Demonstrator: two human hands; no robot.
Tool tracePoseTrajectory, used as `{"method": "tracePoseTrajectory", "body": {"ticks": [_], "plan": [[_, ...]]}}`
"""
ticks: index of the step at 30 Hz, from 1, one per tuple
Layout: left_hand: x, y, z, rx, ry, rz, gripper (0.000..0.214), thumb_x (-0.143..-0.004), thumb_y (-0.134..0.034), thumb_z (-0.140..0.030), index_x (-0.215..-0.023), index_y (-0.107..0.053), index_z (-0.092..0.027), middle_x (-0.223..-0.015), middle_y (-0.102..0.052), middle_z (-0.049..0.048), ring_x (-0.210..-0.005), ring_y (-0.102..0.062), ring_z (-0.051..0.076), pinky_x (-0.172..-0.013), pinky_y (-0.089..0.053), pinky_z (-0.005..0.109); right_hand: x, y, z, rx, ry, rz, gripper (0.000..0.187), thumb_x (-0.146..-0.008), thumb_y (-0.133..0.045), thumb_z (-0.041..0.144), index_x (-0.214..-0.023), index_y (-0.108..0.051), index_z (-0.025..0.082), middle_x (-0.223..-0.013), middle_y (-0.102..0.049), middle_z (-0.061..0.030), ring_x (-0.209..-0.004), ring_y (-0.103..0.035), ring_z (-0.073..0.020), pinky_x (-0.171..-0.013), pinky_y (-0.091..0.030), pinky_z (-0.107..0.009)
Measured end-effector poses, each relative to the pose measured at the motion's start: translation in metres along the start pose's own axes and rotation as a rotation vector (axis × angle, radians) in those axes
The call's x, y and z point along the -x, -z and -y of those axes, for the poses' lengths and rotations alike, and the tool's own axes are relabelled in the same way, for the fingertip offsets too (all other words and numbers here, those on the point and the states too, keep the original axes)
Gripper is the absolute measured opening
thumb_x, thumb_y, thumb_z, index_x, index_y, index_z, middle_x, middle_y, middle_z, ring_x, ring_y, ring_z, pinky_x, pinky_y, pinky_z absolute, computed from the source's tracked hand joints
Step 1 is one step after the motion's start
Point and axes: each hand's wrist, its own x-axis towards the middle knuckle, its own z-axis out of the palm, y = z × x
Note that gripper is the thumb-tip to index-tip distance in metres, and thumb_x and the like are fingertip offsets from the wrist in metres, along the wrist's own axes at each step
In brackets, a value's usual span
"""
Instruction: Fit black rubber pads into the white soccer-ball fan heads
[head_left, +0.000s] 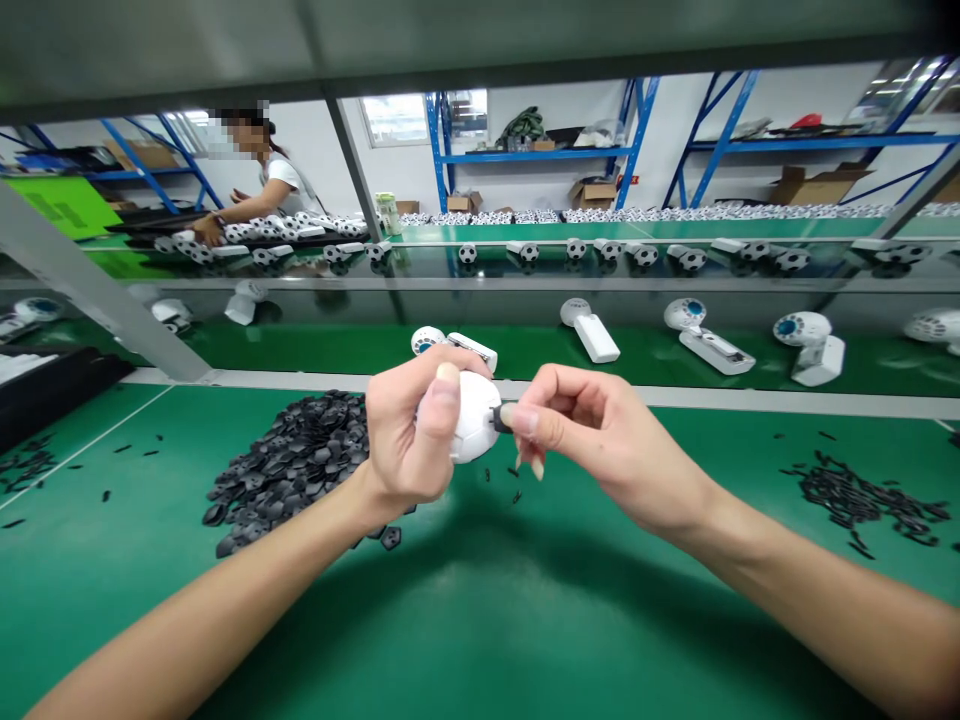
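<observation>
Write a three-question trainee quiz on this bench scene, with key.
1. Which hand grips the round white ball, left or right?
2. True or false: the right hand pinches a small black piece against the ball.
3. Fill in: the large heap of flat black pieces lies on a ____ mat.

Key: 1. left hand; 2. true; 3. green.

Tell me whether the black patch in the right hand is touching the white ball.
Touching. The head view shows the black patch, pinched in the right hand, pressed against the edge of the white ball, with no gap between them.
</observation>
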Motion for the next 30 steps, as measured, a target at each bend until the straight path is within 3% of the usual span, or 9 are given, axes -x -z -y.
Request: {"method": "tracePoseTrajectory", "body": {"ticks": [8, 14, 22, 30], "plan": [[0.003, 0.002, 0.004, -0.063, -0.122, 0.027, 0.039, -0.111, -0.046, -0.042, -0.090, -0.072, -0.022, -0.081, -0.074, 0.0054, -0.066, -0.064, 0.019, -0.062, -0.050, 0.037, 0.004, -0.010, -0.010, -0.154, -0.045, -0.010, 0.039, -0.077, -0.099, 0.043, -0.077, -0.068, 0.019, -0.073, -0.070, 0.0021, -0.063, -0.067, -0.0122, -0.065, -0.061, -0.025], [-0.002, 0.000, 0.006, -0.046, -0.350, 0.017, 0.033, -0.109, -0.047, -0.032, -0.090, -0.070, -0.018, -0.077, -0.071, 0.0048, -0.064, -0.067, 0.017, -0.054, -0.047, 0.032, 0.006, -0.011, -0.006, -0.237, -0.062, 0.001, 0.033, -0.077, -0.100, 0.032, -0.076, -0.071, 0.016, -0.072, -0.072, 0.0024, -0.066, -0.069, -0.0100, -0.068, -0.060, -0.021], [0.001, 0.002, 0.004, -0.141, -0.382, 0.057, 0.032, -0.108, -0.046, -0.030, -0.090, -0.069, -0.018, -0.075, -0.070, 0.0058, -0.056, -0.058, 0.015, -0.050, -0.040, 0.033, 0.005, -0.008, -0.011, -0.190, -0.098, -0.045, 0.037, -0.070, -0.103, 0.030, -0.069, -0.070, 0.016, -0.067, -0.073, 0.0006, -0.063, -0.065, -0.0110, -0.061, -0.052, -0.021], [0.001, 0.003, -0.005, -0.138, -0.382, 0.062, 0.026, -0.105, -0.048, -0.029, -0.089, -0.068, -0.020, -0.073, -0.069, 0.0053, -0.058, -0.063, 0.018, -0.052, -0.037, 0.036, 0.004, -0.007, -0.004, -0.163, -0.156, -0.021, 0.039, -0.066, -0.105, 0.032, -0.067, -0.070, 0.016, -0.064, -0.073, 0.0002, -0.061, -0.064, -0.0120, -0.062, -0.051, -0.024]]}}
